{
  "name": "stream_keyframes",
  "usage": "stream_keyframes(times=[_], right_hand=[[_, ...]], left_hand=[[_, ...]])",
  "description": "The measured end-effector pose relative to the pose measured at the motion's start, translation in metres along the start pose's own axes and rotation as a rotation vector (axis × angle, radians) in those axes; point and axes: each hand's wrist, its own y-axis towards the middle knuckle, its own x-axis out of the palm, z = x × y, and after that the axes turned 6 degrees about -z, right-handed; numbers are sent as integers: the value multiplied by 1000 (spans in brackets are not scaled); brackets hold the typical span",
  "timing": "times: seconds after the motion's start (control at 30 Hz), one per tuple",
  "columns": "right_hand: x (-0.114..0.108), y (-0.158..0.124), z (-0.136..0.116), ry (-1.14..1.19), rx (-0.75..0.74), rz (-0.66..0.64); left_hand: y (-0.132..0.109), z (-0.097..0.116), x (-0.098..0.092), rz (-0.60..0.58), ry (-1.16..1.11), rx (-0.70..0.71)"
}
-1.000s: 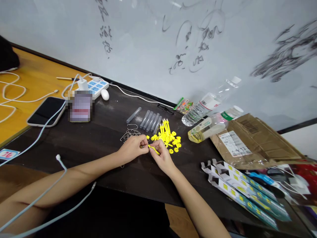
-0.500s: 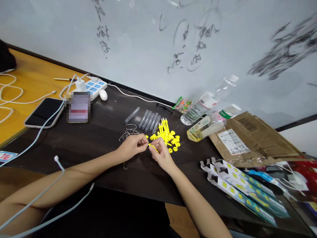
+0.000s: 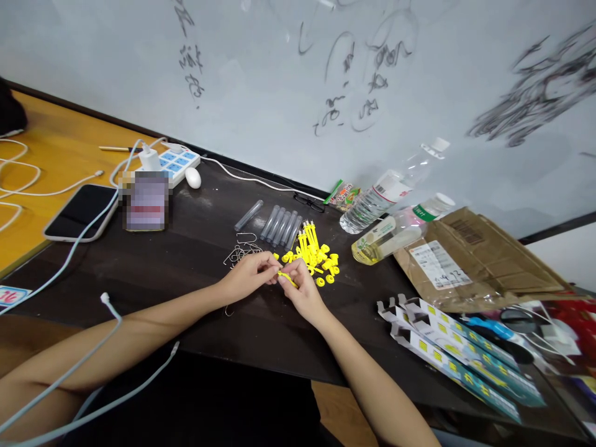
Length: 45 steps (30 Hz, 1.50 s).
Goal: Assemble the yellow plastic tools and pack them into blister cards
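My left hand [image 3: 249,274] and my right hand [image 3: 302,287] meet over the dark table [image 3: 186,267], fingers pinched together. Between them is a small yellow plastic piece [image 3: 286,277], held by my right fingers and touched by my left fingertips. A thin wire hook [image 3: 229,308] hangs below my left hand. Just behind the hands lies a pile of yellow plastic parts [image 3: 314,256]. Left of that pile rests a heap of metal wire hooks [image 3: 239,250]. A row of clear tubes [image 3: 280,225] lies farther back.
Two plastic bottles [image 3: 388,214] lie on their sides at the right by a brown cardboard package [image 3: 470,261]. Printed card packs [image 3: 459,360] lie at the lower right. A phone [image 3: 81,211], a power strip [image 3: 173,164] and white cables [image 3: 69,248] are on the left.
The hands have stayed together at the same spot, with only slight finger movement on the yellow piece. The camera view has shifted a little.
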Motion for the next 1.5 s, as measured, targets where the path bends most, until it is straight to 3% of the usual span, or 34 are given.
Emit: stream_keyframes(times=[0.13,0.37,0.77,1.07,1.23,1.4,1.5], right_hand=[[-4,1,-1,-73,-98,-8],[-14,5,2,-308,-114,1],[-23,3,-12,-641,-77,-116],[-27,5,-7,-853,-131,-96],[-32,6,-7,-692,-130,-60],[-37,10,-6,-193,-11,23],[-38,12,-6,9,38,7]], left_hand=[[1,-1,1,-50,-75,-90],[1,-4,-2,-116,-81,-181],[2,-1,-9,-208,34,-195],[1,5,-10,-170,134,-205],[3,1,-12,-219,13,-285],[6,2,-15,-325,-318,-368],[5,5,-14,-355,-448,-359]])
